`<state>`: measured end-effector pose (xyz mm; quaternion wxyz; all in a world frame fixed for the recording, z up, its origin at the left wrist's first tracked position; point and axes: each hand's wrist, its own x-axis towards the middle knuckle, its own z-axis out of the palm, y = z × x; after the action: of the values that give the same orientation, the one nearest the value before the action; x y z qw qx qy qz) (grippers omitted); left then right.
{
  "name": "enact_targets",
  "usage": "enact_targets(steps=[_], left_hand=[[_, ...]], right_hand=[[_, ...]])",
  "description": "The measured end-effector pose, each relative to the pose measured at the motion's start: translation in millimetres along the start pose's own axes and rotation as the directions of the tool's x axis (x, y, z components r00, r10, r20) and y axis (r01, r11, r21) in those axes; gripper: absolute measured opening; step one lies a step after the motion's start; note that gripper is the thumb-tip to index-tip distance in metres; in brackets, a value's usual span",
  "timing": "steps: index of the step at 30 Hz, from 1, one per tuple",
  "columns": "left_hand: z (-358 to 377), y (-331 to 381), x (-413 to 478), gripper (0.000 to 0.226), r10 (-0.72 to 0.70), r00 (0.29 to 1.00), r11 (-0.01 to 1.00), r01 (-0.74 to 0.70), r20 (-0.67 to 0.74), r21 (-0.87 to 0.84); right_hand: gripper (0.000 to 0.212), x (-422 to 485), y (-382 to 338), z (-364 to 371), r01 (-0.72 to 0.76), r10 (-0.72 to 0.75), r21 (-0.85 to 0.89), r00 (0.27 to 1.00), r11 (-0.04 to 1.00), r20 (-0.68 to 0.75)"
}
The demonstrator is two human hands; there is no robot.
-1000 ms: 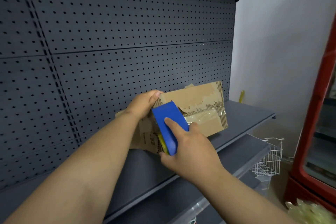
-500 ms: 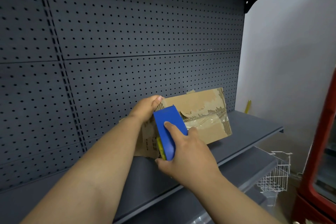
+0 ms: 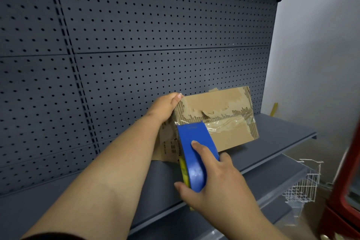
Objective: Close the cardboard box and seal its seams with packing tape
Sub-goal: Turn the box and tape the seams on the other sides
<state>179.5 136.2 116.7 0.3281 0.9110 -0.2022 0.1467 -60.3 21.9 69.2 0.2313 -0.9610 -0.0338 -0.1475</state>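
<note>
Nearest the camera, the right hand is wrapped around a blue tape dispenser. Its forefinger lies along the dispenser's back, the thumb clamps one side, and a yellow roll edge peeks out underneath. The dispenser's front end presses against the face of the cardboard box that is turned toward the person.

Just beyond, the left hand grasps the box's upper left corner. Its fingers curl over the edge and out of sight, bracing the box against the push.

The box stands on a dark grey shelf, close to the pegboard back panel. It is closed, with its flaps meeting along a seam on the near face. The paper skin there is torn, baring the corrugation.

A strip of clear packing tape runs along that seam from the box's right edge to the dispenser's mouth. Most of this seam looks covered. What seems left is the last stretch to the left corner, the cut, and pressing the tape down. Whether the end seams and the hidden faces are taped cannot be told.

Further right, below the shelf, hangs a white wire basket. A blurred red cabinet stands at the frame's edge.
</note>
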Motion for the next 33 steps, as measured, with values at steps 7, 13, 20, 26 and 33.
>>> enact_targets(steps=[7, 13, 20, 26, 33], left_hand=[[6, 7, -4, 0.03, 0.088, 0.98, 0.994, -0.097, -0.181, -0.041], [6, 6, -16, 0.035, 0.238, 0.956, 0.969, -0.223, -0.172, 0.102], [-8, -9, -26, 0.059, 0.255, 0.95, 0.903, -0.301, 0.181, 0.306], [8, -10, -24, 0.076, 0.178, 0.976, 0.975, -0.193, 0.127, 0.114], [21, -16, -29, 0.042, 0.365, 0.93, 0.9, -0.341, -0.04, 0.272]], right_hand=[[0.082, 16, 1, 12, -0.025, 0.028, -0.061, 0.998, 0.998, 0.049], [0.081, 24, 5, 17, -0.032, 0.035, -0.057, 0.998, 0.998, 0.049], [0.079, 26, 9, 17, -0.019, 0.021, -0.066, 0.999, 0.998, 0.026], [0.08, 27, 14, 17, -0.013, 0.015, -0.04, 0.999, 0.999, 0.043], [0.08, 29, 18, 15, -0.006, 0.008, -0.044, 0.998, 0.999, 0.056]])
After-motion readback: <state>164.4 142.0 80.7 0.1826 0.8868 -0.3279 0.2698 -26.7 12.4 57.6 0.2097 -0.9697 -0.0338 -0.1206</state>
